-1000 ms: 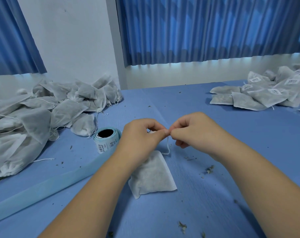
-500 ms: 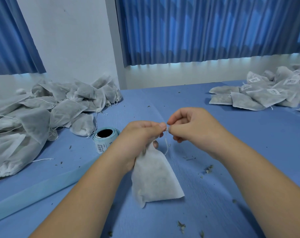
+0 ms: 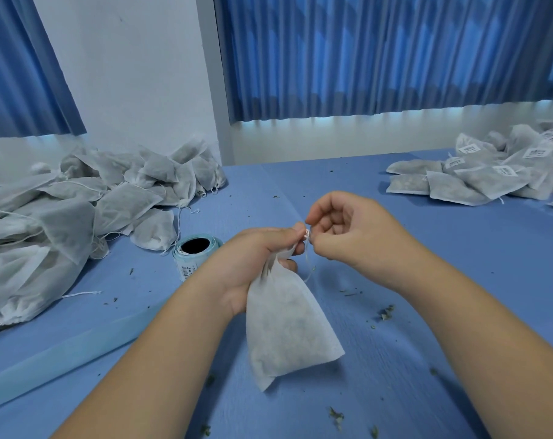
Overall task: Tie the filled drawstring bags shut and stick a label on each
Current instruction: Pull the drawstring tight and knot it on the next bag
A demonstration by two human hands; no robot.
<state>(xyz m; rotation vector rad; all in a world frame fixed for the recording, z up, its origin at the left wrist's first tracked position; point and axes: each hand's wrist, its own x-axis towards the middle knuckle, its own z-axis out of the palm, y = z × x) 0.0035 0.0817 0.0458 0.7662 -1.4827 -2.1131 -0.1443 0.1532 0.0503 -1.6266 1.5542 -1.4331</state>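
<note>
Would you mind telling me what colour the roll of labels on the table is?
The label roll is pale turquoise, clearest in the head view.

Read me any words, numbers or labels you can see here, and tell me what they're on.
No text here is legible.
Label roll: dark print on its side, too blurred to read.
Labels on the right pile of bags: barcode-like marks, too small to read.

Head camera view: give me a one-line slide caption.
Left hand grips the neck of the bag while the right hand pinches its string.
</note>
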